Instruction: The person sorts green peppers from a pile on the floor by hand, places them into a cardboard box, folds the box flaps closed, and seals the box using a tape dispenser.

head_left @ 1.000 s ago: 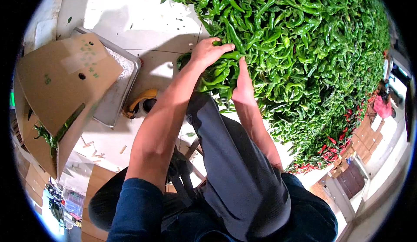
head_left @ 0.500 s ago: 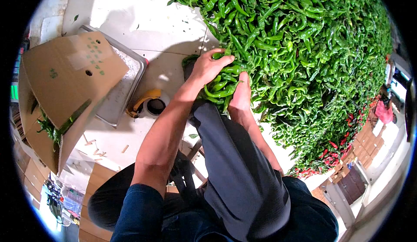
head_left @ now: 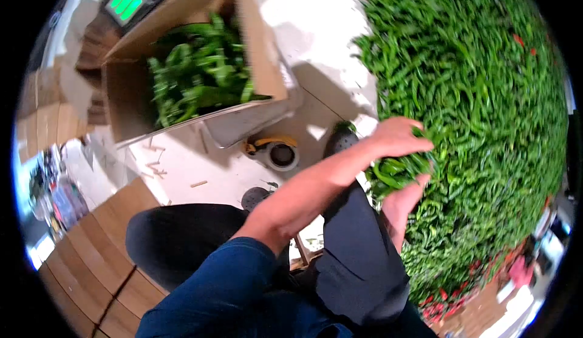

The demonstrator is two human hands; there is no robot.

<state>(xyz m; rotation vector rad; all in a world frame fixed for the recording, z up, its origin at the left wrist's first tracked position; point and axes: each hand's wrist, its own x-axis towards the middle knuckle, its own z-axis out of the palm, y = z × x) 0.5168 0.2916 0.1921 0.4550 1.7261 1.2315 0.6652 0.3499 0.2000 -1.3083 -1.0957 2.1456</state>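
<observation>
A large heap of green peppers (head_left: pixel 467 107) covers the right side of the view. At its left edge my left hand (head_left: pixel 399 137) curls over a bunch of green peppers (head_left: pixel 396 171), with a pepper at its fingertips. My right hand (head_left: pixel 408 197) is cupped against the lower right side of the same bunch, its fingers partly hidden by the peppers. Both hands hold the bunch between them, just beyond my knee. At the upper left stands an open cardboard box (head_left: pixel 264 46) with green peppers (head_left: pixel 203 74) inside.
Beneath the box lies a metal tray (head_left: pixel 243 122). A roll of tape in a yellow dispenser (head_left: pixel 282 154) sits on the floor near my feet. A device with a green display (head_left: pixel 126 1) is behind the box. Red peppers (head_left: pixel 443 295) lie at the heap's lower edge.
The view has swung left, so the box now shows its inside full of peppers and the heap sits farther right. Both hands are still around the bunch.
</observation>
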